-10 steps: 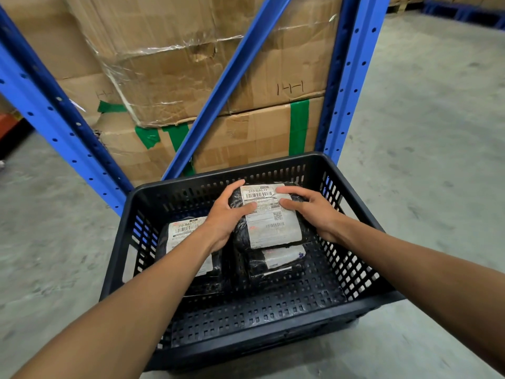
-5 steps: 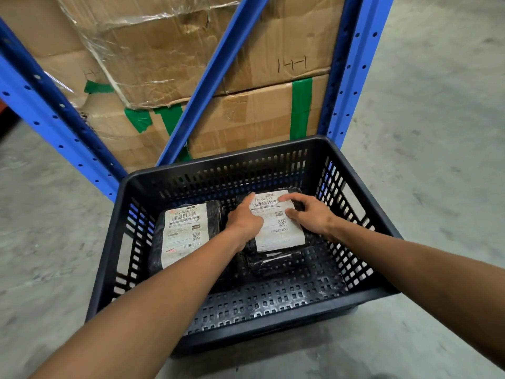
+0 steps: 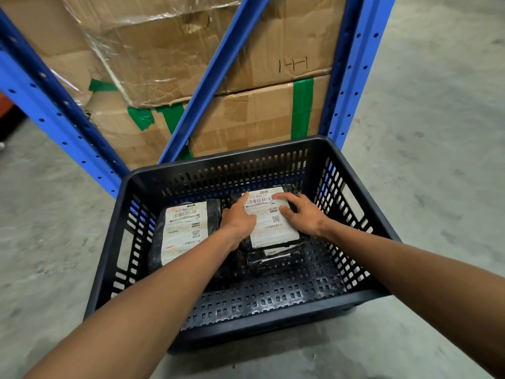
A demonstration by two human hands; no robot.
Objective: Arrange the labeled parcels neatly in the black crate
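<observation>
Head view: left hand point(image 3: 240, 218) and right hand point(image 3: 302, 217) press flat, fingers spread, on top parcel point(image 3: 270, 221).

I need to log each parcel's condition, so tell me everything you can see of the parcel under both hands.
The top parcel is a flat black plastic-wrapped packet with a large white shipping label facing up, showing a barcode, "310-BAL17" and a QR code. It lies flat on another black parcel in the black crate, toward the back right. The left hand and right hand press on its label from either side.
</observation>
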